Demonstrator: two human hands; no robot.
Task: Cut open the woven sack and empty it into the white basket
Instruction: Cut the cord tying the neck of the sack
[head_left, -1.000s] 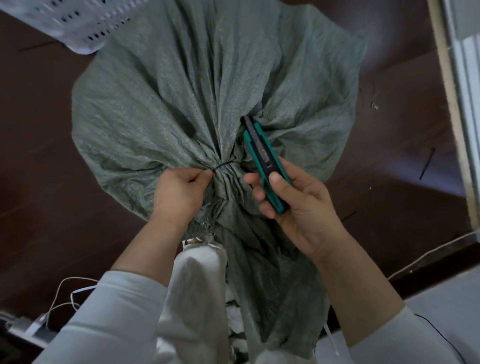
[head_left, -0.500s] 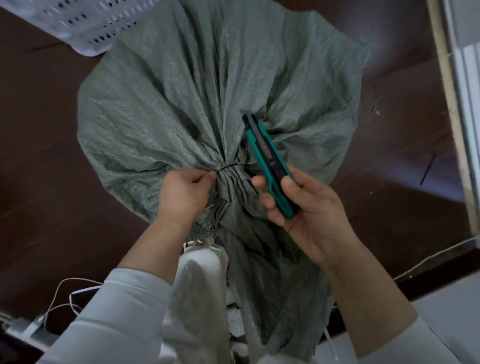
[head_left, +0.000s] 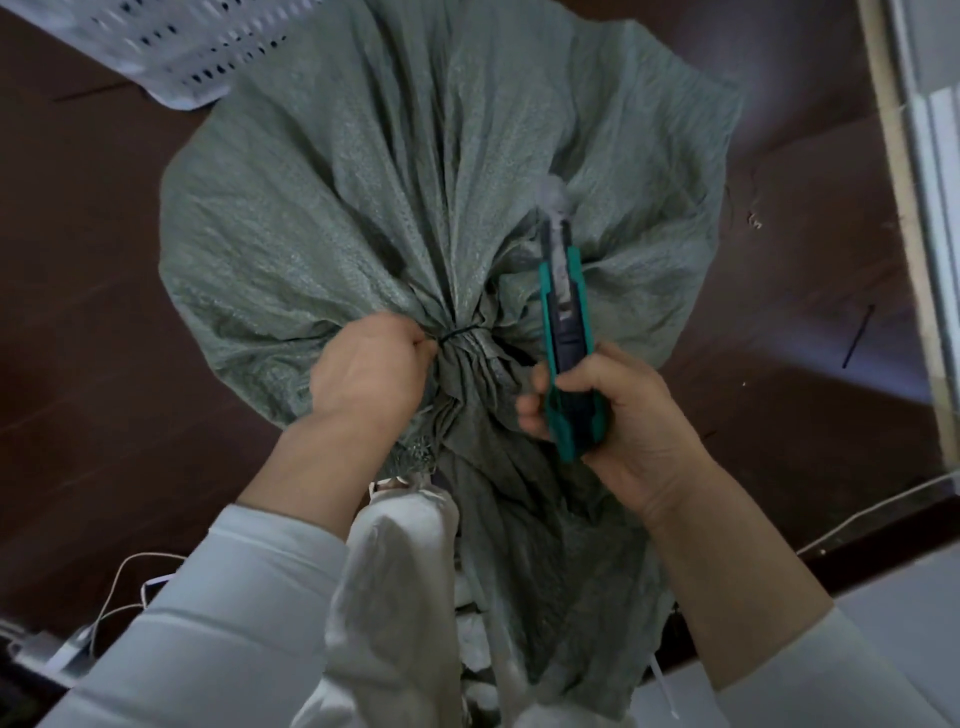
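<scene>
Right hand (head_left: 623, 421) around teal utility knife (head_left: 563, 312)

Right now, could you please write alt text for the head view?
A left hand grips the tied neck of a green woven sack while the right hand holds a teal utility knife; a white basket sits beyond.

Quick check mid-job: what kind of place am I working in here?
Probably an indoor room, with the work done on the floor: dark brown wooden floorboards, a white perforated plastic basket and thin white cables at the lower left.
</scene>
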